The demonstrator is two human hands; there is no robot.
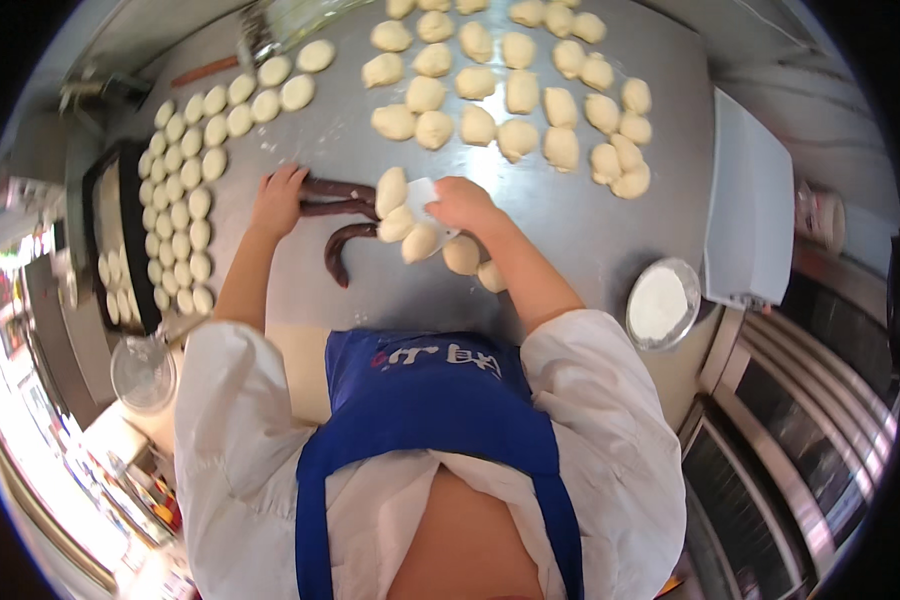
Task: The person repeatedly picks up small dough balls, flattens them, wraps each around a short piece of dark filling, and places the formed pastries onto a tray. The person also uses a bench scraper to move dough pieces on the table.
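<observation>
My left hand (pixel 282 198) is closed around the left ends of two dark reddish-brown paste ropes (pixel 338 190) lying on the steel table. A third, curved rope (pixel 336 258) of the same kind lies just nearer to me, its tip bent my way. In my right hand (pixel 463 204) is a white dough scraper (pixel 422 194), partly hidden by the fingers. Several pale dough pieces (pixel 394 224) sit between the ropes' right ends and the scraper. More dough pieces (pixel 461 255) lie beneath my right wrist and forearm.
Rows of flattened dough rounds (pixel 191 173) cover the table's left side. Larger dough lumps (pixel 476 82) fill the far middle and right. A metal bowl of white flour (pixel 660 304) stands at the right edge. A rolling pin (pixel 205 71) lies far left, beyond a dark tray (pixel 130 250).
</observation>
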